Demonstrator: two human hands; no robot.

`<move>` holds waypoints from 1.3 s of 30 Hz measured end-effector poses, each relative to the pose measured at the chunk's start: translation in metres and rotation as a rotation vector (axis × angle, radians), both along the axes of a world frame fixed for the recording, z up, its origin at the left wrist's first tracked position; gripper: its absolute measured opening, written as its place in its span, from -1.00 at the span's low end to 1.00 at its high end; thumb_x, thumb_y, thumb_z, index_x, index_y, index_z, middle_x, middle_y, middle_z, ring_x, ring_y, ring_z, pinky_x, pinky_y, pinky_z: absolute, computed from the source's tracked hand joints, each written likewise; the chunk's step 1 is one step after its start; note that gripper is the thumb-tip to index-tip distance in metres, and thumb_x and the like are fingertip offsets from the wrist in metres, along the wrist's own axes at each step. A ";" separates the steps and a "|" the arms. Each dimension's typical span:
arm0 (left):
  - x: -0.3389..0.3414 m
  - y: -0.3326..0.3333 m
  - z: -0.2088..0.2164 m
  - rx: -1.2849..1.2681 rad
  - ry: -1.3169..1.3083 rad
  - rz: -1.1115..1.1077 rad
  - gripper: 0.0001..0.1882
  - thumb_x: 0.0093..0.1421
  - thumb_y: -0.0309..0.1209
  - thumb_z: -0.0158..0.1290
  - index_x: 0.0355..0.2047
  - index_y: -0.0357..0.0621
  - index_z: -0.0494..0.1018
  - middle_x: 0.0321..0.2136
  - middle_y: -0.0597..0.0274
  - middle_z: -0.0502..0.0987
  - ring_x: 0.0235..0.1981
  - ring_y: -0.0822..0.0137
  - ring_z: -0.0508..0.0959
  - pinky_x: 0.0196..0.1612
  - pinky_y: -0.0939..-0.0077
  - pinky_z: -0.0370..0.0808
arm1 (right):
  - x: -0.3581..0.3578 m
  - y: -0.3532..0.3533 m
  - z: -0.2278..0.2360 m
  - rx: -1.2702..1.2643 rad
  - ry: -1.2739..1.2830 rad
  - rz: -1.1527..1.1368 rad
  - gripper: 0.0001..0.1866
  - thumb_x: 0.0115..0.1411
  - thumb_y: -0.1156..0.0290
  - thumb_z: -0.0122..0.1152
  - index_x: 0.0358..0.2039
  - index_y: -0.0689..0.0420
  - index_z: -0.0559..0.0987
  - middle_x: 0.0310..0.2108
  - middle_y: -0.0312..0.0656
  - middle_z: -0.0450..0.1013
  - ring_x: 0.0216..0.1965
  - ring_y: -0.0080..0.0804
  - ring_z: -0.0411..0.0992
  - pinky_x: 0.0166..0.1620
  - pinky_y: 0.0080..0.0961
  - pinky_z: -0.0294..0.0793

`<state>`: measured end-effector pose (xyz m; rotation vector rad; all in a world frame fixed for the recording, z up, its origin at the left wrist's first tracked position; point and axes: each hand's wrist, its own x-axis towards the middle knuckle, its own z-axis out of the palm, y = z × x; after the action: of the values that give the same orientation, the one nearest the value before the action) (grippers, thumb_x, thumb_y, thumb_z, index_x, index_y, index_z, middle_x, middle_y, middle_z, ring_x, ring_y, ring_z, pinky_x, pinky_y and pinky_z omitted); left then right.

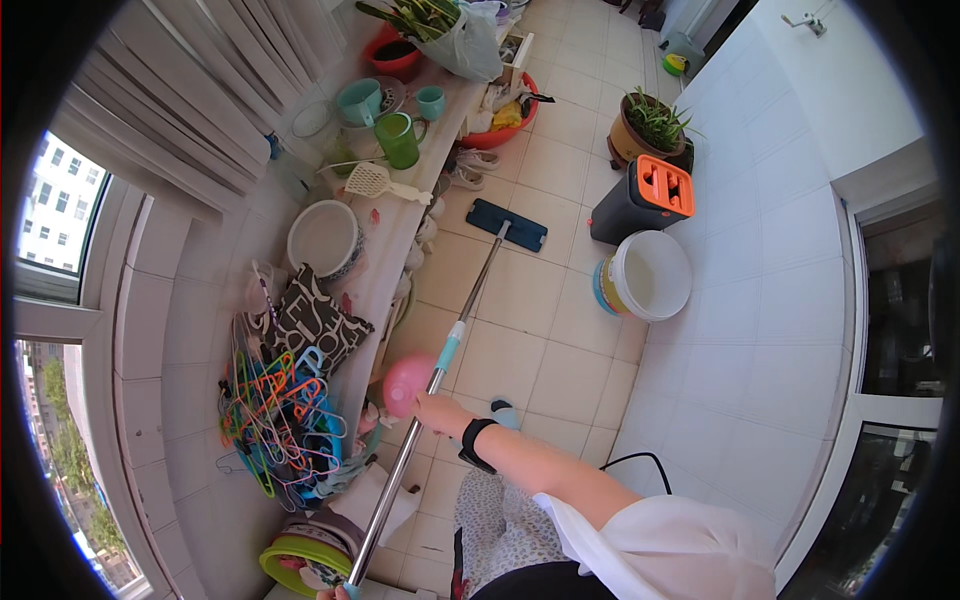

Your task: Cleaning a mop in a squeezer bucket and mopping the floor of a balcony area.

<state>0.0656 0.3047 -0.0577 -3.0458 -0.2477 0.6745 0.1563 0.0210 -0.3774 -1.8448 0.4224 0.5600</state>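
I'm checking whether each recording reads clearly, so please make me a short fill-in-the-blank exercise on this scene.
1. The right hand grips the mop pole, a ____ band worn just behind that hand.
2. A round ____ object shows beside the mop pole.
3. The dark bin has an ____ top.
4. The tangled hangers lie toward the picture's ____ side.

Missing words: black; pink; orange; left.

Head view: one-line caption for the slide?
Right hand grips a flat mop, left hand at its near end; dark-blue mop head on the tiled floor.
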 end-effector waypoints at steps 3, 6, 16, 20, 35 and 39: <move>-0.002 -0.018 -0.008 -0.036 -0.047 -0.007 -0.71 0.19 -0.24 0.02 -0.24 -0.21 0.51 -0.43 -0.12 0.54 -0.42 -0.01 0.55 -0.35 0.28 0.45 | 0.020 -0.015 -0.003 0.108 0.145 -0.088 -0.60 0.26 0.12 -0.28 -0.21 0.21 0.37 -0.61 -0.03 0.44 -0.67 -0.08 0.44 -0.62 -0.22 0.43; -0.025 -0.016 -0.013 -0.120 0.005 0.084 -0.73 0.20 -0.27 -0.01 -0.25 -0.21 0.51 -0.44 -0.15 0.52 -0.43 -0.03 0.53 -0.36 0.25 0.43 | 0.023 -0.011 -0.003 0.107 0.187 -0.005 -0.61 0.26 0.15 -0.27 -0.25 0.24 0.38 -0.62 -0.05 0.43 -0.67 -0.12 0.44 -0.61 -0.24 0.44; -0.114 0.123 0.093 0.113 0.116 0.241 -0.55 0.23 -0.14 -0.08 -0.53 -0.35 0.42 -0.68 -0.17 0.37 -0.66 0.13 0.29 -0.52 0.20 0.27 | -0.106 0.104 0.062 0.525 0.473 0.487 -0.58 0.28 0.04 -0.26 -0.13 0.16 0.20 -0.53 -0.06 0.36 -0.69 -0.29 0.40 -0.68 -0.40 0.39; -0.112 0.150 0.089 0.041 0.160 0.293 -0.56 0.21 -0.12 -0.04 -0.55 -0.31 0.43 -0.69 -0.03 0.42 -0.67 0.21 0.33 -0.53 0.25 0.31 | -0.102 0.097 0.078 0.495 0.430 0.533 -0.54 0.28 0.01 -0.26 -0.19 0.22 0.27 -0.60 -0.10 0.34 -0.71 -0.30 0.39 -0.68 -0.40 0.38; 0.006 -0.141 -0.125 -0.711 0.346 -0.248 -0.58 0.01 -0.29 0.17 -0.11 -0.18 0.44 -0.50 -0.04 0.52 -0.47 0.06 0.55 -0.38 0.35 0.47 | -0.028 -0.194 -0.048 -0.358 0.238 -0.271 -0.66 0.23 0.22 -0.21 -0.07 0.12 0.31 -0.32 0.00 0.48 -0.32 -0.05 0.49 -0.28 -0.17 0.46; -0.007 -0.082 -0.093 -0.630 0.323 -0.190 -0.56 0.03 -0.30 0.15 -0.08 -0.20 0.43 -0.42 -0.07 0.54 -0.39 0.03 0.57 -0.32 0.35 0.47 | -0.042 -0.127 -0.024 -0.058 0.286 -0.240 -0.63 0.24 0.14 -0.24 -0.08 0.13 0.28 -0.38 -0.05 0.46 -0.51 -0.18 0.47 -0.37 -0.29 0.46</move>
<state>0.0584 0.2225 -0.1505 -3.3617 0.3179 1.4394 0.1144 -0.1059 -0.4017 -1.7414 0.8464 0.6526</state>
